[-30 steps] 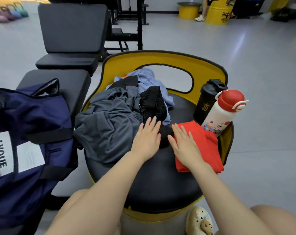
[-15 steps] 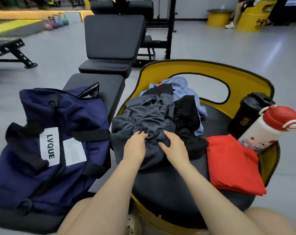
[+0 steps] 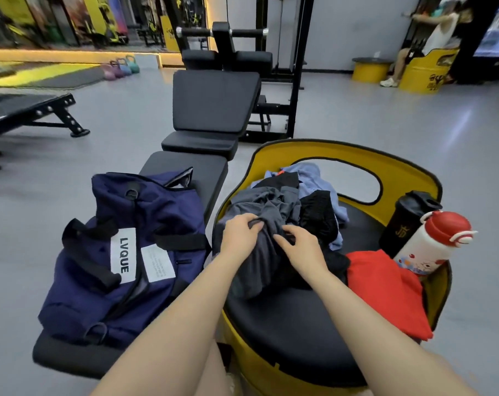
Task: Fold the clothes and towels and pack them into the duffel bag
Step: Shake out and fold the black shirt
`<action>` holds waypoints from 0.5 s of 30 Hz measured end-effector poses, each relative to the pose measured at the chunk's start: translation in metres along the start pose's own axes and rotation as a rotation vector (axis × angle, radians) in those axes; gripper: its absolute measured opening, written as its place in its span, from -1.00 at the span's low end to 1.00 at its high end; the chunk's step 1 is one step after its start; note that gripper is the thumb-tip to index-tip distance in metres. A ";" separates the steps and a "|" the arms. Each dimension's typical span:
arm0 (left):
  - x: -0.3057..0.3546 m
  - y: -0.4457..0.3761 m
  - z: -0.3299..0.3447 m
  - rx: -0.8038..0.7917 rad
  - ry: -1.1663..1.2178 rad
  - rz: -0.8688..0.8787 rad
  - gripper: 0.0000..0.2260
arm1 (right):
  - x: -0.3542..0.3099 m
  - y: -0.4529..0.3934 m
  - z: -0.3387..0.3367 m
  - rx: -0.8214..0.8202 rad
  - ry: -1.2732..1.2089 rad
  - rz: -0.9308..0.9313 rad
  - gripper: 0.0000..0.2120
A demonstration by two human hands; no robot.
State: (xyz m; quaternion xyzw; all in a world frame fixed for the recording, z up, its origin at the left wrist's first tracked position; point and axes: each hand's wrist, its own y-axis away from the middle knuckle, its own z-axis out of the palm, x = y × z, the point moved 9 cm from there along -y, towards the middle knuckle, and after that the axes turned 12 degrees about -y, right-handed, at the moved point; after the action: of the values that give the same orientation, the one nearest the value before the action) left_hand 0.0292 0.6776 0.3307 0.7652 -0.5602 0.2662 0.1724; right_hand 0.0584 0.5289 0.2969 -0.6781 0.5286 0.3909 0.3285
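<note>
Clothes lay in a loose heap on the black padded seat [image 3: 294,332] of a round yellow chair, at the seat's back-left part. On top was a grey garment [image 3: 259,212] of thin, soft cloth with many creases. The left hand [image 3: 239,237] pinched a fold of it between thumb and curled fingers. The right hand [image 3: 302,247] lay just beside, its fingers bent into the same dark cloth; how much it really gripped was hard to see, because the fingertips sank into the folds. Under the grey piece a black garment [image 3: 318,221] and a light blue garment [image 3: 316,178] showed only in parts, so their shapes could not be made out. A small orange spot at the far edge of the heap was too little to name.

A red folded cloth [image 3: 385,287], flat and smooth, lay at the right edge of the seat, its near corner hanging over the rim. Behind it, against the yellow backrest [image 3: 408,172], stood a black shaker bottle [image 3: 405,221], and a white bottle with a red cap [image 3: 431,244] leaned tilted, touching the red cloth.

To the left, a navy duffel bag [image 3: 122,252] of stiff woven fabric rested on a black padded bench [image 3: 185,172], with black straps and a white label reading LVQUE. Its top looked partly unzipped at the far end, but the inside was hidden.
</note>
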 end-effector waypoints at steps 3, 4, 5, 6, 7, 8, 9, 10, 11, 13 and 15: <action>0.030 -0.001 -0.039 0.018 0.020 0.059 -0.73 | -0.040 0.004 -0.016 -0.014 -0.085 -0.054 -0.62; 0.041 0.000 -0.051 0.024 0.024 0.081 -0.75 | -0.054 0.006 -0.023 -0.015 -0.104 -0.073 -0.65; 0.051 0.001 -0.064 0.031 0.029 0.104 -0.78 | -0.069 0.007 -0.031 -0.012 -0.121 -0.090 -0.67; 0.060 0.003 -0.078 0.043 0.036 0.114 -0.81 | -0.084 0.009 -0.039 -0.006 -0.138 -0.108 -0.69; 0.068 0.004 -0.092 0.062 0.047 0.113 -0.81 | -0.098 0.009 -0.048 0.005 -0.155 -0.128 -0.71; 0.076 0.006 -0.107 0.087 0.058 0.108 -0.82 | -0.112 0.010 -0.057 0.016 -0.168 -0.146 -0.72; 0.084 0.006 -0.122 0.109 0.069 0.107 -0.82 | -0.126 0.012 -0.065 0.025 -0.172 -0.166 -0.73; 0.092 0.007 -0.135 0.129 0.081 0.109 -0.83 | -0.140 0.013 -0.072 0.030 -0.170 -0.186 -0.74; 0.101 0.007 -0.148 0.141 0.093 0.110 -0.83 | -0.154 0.016 -0.080 0.035 -0.167 -0.213 -0.74; 0.119 0.008 -0.172 0.157 0.131 0.111 -0.84 | -0.182 0.019 -0.096 0.051 -0.164 -0.273 -0.74; 0.135 0.008 -0.195 0.178 0.201 0.102 -0.87 | -0.206 0.023 -0.115 0.079 -0.164 -0.324 -0.75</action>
State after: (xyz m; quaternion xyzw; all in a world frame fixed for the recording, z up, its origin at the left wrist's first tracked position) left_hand 0.0108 0.6818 0.5672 0.7175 -0.5525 0.3984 0.1455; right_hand 0.0294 0.5200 0.5317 -0.7069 0.3990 0.3657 0.4554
